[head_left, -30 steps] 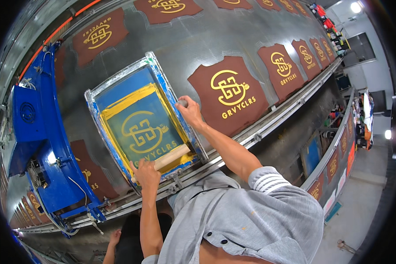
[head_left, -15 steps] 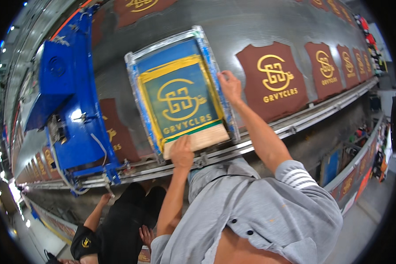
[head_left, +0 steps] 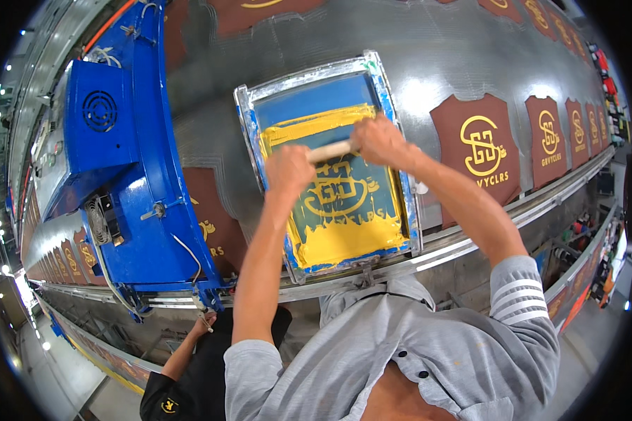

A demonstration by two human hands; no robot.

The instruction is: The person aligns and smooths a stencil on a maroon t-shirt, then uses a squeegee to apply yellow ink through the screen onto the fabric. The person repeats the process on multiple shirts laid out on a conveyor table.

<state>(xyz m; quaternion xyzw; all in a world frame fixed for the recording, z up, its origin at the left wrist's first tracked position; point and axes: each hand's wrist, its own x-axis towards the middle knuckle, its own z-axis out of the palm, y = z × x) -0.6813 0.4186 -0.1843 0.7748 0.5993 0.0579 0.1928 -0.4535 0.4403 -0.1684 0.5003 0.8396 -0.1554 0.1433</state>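
Both my left hand (head_left: 288,170) and my right hand (head_left: 380,142) are closed on the wooden handle of a squeegee (head_left: 330,151), one near each end. The squeegee lies across the upper half of a printing screen, and its blade is mostly hidden. Blue mesh (head_left: 312,98) fills the screen's metal frame (head_left: 316,76), which has blue tape on its edges. Thick yellow ink (head_left: 347,242) covers the near end with a ragged edge, and another yellow band (head_left: 323,121) lies beyond my hands. The circular logo in the mesh is partly covered with ink.
Brown fabric pieces (head_left: 495,126) with yellow prints lie in a row on the long grey table (head_left: 428,49). A blue machine (head_left: 154,231) stands close on the left. A metal rail (head_left: 456,245) runs along the near edge. A co-worker's arm (head_left: 189,347) is at lower left.
My right hand has left the screen frame's side and taken hold of the squeegee. With both hands on it, the squeegee is now farther up the screen. Yellow ink now covers the near end.
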